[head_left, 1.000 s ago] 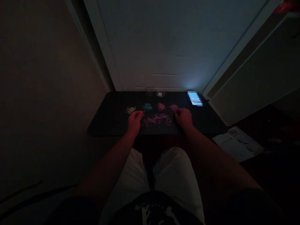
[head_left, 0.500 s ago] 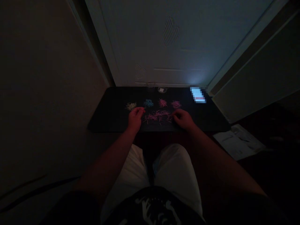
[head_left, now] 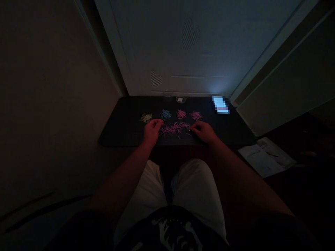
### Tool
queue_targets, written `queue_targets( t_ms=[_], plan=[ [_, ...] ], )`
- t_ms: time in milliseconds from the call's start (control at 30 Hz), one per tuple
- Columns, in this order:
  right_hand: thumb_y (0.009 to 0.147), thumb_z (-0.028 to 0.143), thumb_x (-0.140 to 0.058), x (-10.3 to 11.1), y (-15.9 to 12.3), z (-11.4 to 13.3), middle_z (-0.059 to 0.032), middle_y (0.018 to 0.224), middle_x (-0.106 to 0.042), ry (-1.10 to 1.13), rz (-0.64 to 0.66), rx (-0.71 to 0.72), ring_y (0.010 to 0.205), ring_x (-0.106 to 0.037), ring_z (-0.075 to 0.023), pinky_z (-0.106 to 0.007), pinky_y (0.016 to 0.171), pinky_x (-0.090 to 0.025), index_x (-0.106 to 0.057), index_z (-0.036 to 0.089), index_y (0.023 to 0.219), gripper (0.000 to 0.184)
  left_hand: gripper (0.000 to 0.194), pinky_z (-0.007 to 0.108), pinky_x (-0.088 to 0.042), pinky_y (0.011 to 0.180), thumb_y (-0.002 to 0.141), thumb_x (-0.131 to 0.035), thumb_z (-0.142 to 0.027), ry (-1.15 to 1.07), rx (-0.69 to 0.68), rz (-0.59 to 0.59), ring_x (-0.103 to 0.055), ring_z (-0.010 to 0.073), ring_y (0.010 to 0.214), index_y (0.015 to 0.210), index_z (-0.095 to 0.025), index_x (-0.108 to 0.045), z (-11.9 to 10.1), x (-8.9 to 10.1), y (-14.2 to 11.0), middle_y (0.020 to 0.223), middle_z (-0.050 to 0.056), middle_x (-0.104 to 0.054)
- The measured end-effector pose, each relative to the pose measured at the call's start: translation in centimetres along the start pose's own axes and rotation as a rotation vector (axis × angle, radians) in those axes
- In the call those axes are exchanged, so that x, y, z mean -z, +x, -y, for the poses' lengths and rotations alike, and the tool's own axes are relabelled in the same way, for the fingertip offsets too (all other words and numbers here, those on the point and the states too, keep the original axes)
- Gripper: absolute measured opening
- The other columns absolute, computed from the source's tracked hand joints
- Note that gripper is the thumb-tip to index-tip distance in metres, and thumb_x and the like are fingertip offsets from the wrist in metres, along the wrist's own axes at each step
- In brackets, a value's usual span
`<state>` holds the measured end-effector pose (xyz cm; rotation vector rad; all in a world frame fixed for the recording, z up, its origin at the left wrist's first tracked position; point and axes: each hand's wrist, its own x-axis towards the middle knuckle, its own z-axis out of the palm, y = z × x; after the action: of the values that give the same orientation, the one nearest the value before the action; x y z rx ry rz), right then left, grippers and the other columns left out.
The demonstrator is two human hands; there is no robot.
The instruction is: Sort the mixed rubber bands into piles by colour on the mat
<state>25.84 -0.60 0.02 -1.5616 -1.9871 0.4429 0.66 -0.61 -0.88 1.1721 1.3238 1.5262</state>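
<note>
In dim light a black mat (head_left: 123,129) lies on the floor before me. A loose heap of mostly pink sticks (head_left: 175,129) sits in its middle. Behind it lie small sorted piles: yellowish (head_left: 146,117), blue (head_left: 165,114), pink (head_left: 181,113) and magenta (head_left: 196,115). My left hand (head_left: 151,130) rests at the heap's left edge with fingers curled, pinched near a stick. My right hand (head_left: 203,131) is at the heap's right edge, its fingertips pinched together on the sticks. What either hand holds is too dark to make out.
A lit phone (head_left: 220,105) lies at the mat's back right corner. A small clear dish (head_left: 180,99) stands at the back edge, against a white door (head_left: 188,48). Papers (head_left: 267,157) lie on the floor to the right. My knees in light shorts (head_left: 193,188) are below.
My right hand has drawn back from the magenta pile to the right edge of the middle heap. My left hand has barely moved. The view shifted slightly.
</note>
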Motion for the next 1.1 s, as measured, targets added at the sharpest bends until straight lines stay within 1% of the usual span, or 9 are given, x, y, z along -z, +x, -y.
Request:
queue_targets(
  t_ms=[100, 333, 433, 533, 700, 767, 833, 933, 1100],
  plan=[
    [0.075, 0.036, -0.055, 0.0, 0.1, 0.0, -0.0022, 0.076, -0.064, 0.071, 0.028, -0.053, 0.065, -0.055, -0.0139, -0.027, 0.061, -0.042, -0.065, 0.019, 0.077, 0.021, 0.023, 0.024, -0.044, 0.063, 0.073, -0.06, -0.038, -0.005, -0.026, 0.046, -0.057, 0.0131, 0.069, 0.078, -0.016, -0.065, -0.1, 0.1, -0.1, 0.074, 0.004, -0.066],
    [0.073, 0.039, -0.057, 0.3, 0.3, 0.2, -0.0026, 0.075, -0.067, 0.243, 0.066, -0.102, 0.066, -0.058, -0.0146, -0.028, 0.063, -0.044, -0.067, 0.017, 0.078, 0.024, 0.023, 0.025, -0.044, 0.069, 0.073, -0.059, -0.037, 0.045, -0.05, 0.053, -0.058, 0.013, 0.071, 0.079, -0.015, -0.065, -0.3, 0.1, -0.3, 0.075, 0.004, -0.066],
    [0.072, 0.039, -0.057, 0.3, 0.2, 0.4, -0.0026, 0.075, -0.067, 0.274, 0.088, -0.122, 0.067, -0.058, -0.0145, -0.027, 0.063, -0.044, -0.067, 0.017, 0.078, 0.024, 0.024, 0.026, -0.045, 0.072, 0.074, -0.058, -0.037, 0.125, -0.075, 0.057, -0.059, 0.0139, 0.074, 0.081, -0.015, -0.065, -0.8, 0.4, -0.2, 0.079, 0.004, -0.067],
    [0.072, 0.037, -0.058, 0.3, 0.1, 0.6, -0.0025, 0.075, -0.067, 0.273, 0.092, -0.117, 0.067, -0.058, -0.0143, -0.026, 0.063, -0.044, -0.067, 0.017, 0.078, 0.023, 0.027, 0.027, -0.045, 0.072, 0.074, -0.057, -0.038, 0.301, -0.136, 0.075, -0.06, 0.0145, 0.076, 0.083, -0.015, -0.066, -1.7, 1.8, 0.7, 0.082, 0.004, -0.067],
    [0.071, 0.034, -0.059, 0.3, 0.3, 0.8, -0.0022, 0.072, -0.066, 0.283, 0.077, -0.114, 0.065, -0.057, -0.0136, -0.025, 0.061, -0.044, -0.067, 0.017, 0.076, 0.02, 0.027, 0.028, -0.045, 0.072, 0.076, -0.054, -0.036, 0.671, -0.248, -0.027, -0.059, 0.0155, 0.074, 0.087, -0.015, -0.067, -3.3, 6.5, 3.7, 0.083, 0.005, -0.067],
    [0.07, 0.034, -0.059, 0.2, 0.3, 0.8, -0.0021, 0.071, -0.066, 0.289, 0.071, -0.122, 0.064, -0.057, -0.0137, -0.025, 0.06, -0.044, -0.067, 0.017, 0.076, 0.02, 0.025, 0.03, -0.045, 0.075, 0.076, -0.054, -0.035, 0.824, -0.271, -0.034, -0.059, 0.0171, 0.078, 0.085, -0.016, -0.068, -3.4, 8.4, 4.7, 0.085, 0.006, -0.067],
    [0.07, 0.034, -0.059, 0.2, 0.3, 0.8, -0.0021, 0.071, -0.066, 0.291, 0.062, -0.134, 0.064, -0.057, -0.0138, -0.025, 0.06, -0.043, -0.067, 0.017, 0.076, 0.019, 0.024, 0.032, -0.044, 0.077, 0.076, -0.054, -0.035, 0.938, -0.3, -0.007, -0.058, 0.019, 0.082, 0.085, -0.018, -0.068, -3.2, 9.7, 5.4, 0.087, 0.007, -0.067],
    [0.069, 0.033, -0.059, 0.2, 0.3, 0.7, -0.0022, 0.071, -0.066, 0.292, 0.052, -0.132, 0.064, -0.057, -0.0138, -0.026, 0.06, -0.043, -0.067, 0.017, 0.075, 0.019, 0.024, 0.033, -0.044, 0.078, 0.077, -0.053, -0.034, 1.04, -0.328, 0.07, -0.058, 0.0201, 0.083, 0.086, -0.019, -0.069, -2.8, 10.5, 5.9, 0.088, 0.007, -0.066],
    [0.067, 0.031, -0.06, 0.2, 0.2, 0.6, -0.0022, 0.071, -0.065, 0.317, 0.014, -0.118, 0.065, -0.057, -0.014, -0.027, 0.062, -0.044, -0.066, 0.017, 0.074, 0.017, 0.025, 0.033, -0.044, 0.079, 0.075, -0.055, -0.031, 1.057, -0.337, 0.124, -0.057, 0.0194, 0.081, 0.092, -0.018, -0.068, -2.9, 10.2, 6.2, 0.089, 0.007, -0.065]
  ],
)
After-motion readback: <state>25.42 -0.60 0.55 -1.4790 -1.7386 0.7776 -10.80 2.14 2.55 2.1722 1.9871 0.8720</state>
